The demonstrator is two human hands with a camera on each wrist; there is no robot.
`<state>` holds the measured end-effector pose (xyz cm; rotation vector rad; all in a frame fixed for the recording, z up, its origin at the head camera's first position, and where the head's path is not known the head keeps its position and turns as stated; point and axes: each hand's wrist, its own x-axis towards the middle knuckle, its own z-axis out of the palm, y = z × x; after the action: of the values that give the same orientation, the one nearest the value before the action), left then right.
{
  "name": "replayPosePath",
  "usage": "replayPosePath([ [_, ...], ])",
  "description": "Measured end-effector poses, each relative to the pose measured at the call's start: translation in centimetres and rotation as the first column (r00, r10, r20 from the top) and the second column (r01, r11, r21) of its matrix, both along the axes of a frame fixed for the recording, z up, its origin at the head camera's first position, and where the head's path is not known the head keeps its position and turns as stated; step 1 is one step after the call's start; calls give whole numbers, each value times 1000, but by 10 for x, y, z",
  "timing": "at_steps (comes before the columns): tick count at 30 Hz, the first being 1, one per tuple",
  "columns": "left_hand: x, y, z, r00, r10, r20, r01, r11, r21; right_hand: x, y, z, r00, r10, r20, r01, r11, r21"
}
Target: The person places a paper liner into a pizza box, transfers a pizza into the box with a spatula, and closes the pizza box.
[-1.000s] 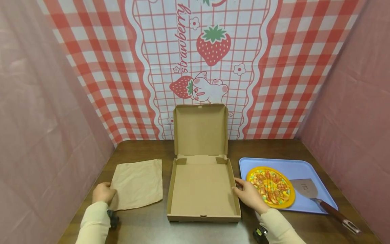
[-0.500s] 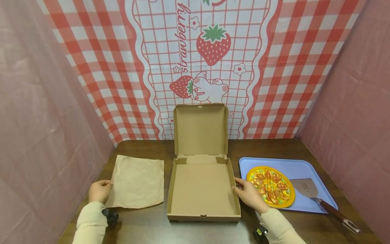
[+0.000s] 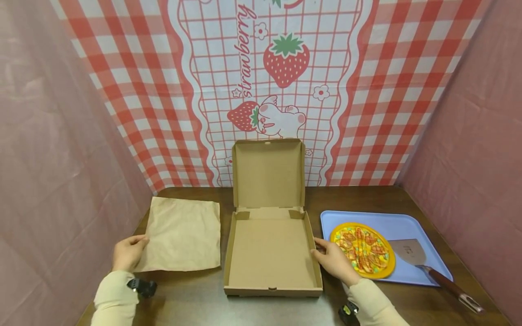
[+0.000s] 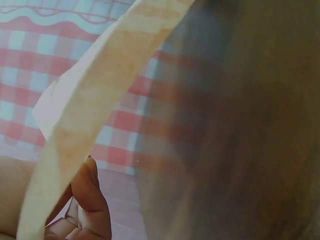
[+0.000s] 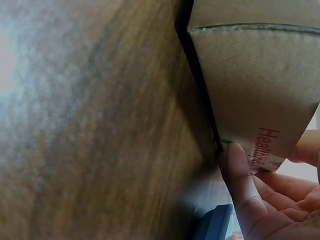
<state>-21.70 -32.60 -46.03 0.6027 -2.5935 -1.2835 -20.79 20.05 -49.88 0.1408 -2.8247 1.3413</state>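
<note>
Red-and-white checked cloth [image 3: 138,90] with strawberry print fills the back; pink fabric [image 3: 61,136] hangs at both sides. Dark wood bench [image 3: 187,308] below. Cardboard box [image 3: 269,253] sits mid-bench, lid [image 3: 269,174] up and leaning toward the cloth, inside facing the head camera. Blue tray [image 3: 403,226] lies just right of the box. Brown paper sheet [image 3: 181,235] is left of the box, its right edge near the box wall; the left wrist view shows the sheet almost edge-on, its near edge raised off the bench. Toy pizza [image 3: 363,249], yellow rim, lies on the tray toward its box side. Spatula [image 3: 442,281] is beside the pizza, blade on the tray, brown handle sticking out past the tray's near right corner. Hands are well apart. Left hand [image 3: 128,253] pinches the sheet at its left edge between thumb and fingers. Right hand [image 3: 336,262] grips the box's right wall, fingers on the outer face, between box and tray; close up, one fingertip sits low on that wall near the red lettering [image 5: 265,145]. Each cream sleeve [image 3: 118,299] has a small dark device [image 3: 142,287] at the wrist.
</note>
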Motion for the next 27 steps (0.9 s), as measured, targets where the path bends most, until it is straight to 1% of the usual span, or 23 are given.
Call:
replayPosePath([
  [2,0,1,4,1000,17,-17,-16,999,42,0,0,0,1000,1,-2,-1,1000,-4],
  [5,0,2,10,999,32,-25,-29,990,139,0,0,0,1000,2,-5,-2,1000,-9],
  [7,0,3,13,999,41,-20,-36,973,226,0,0,-1,1000,0,-8,0,1000,-11],
  [9,-1,6,17,999,36,-7,-33,956,292,0,0,-1,1000,-3,-10,3,1000,-16],
  [11,0,11,19,1000,25,-12,-19,943,331,0,-1,-1,1000,0,-14,0,1000,-26],
  [13,0,17,21,1000,4,-23,3,941,338,0,-2,-2,1000,-2,-13,2,999,-34],
  [15,0,25,23,999,-10,-34,22,930,366,0,-3,-2,1000,-2,-13,2,999,-40],
  [17,-1,34,24,999,-16,-40,31,915,403,0,-3,-2,1000,-5,-9,4,999,-40],
  [20,-1,46,24,997,-57,-47,72,891,448,0,-4,-1,1000,-4,-13,4,999,-39],
  [24,0,62,22,990,-123,-69,141,866,479,0,-6,-1,1000,7,-14,-8,999,-49],
  [27,0,74,19,985,-150,-84,172,844,508,-1,-7,-2,1000,7,-6,-8,998,-55],
])
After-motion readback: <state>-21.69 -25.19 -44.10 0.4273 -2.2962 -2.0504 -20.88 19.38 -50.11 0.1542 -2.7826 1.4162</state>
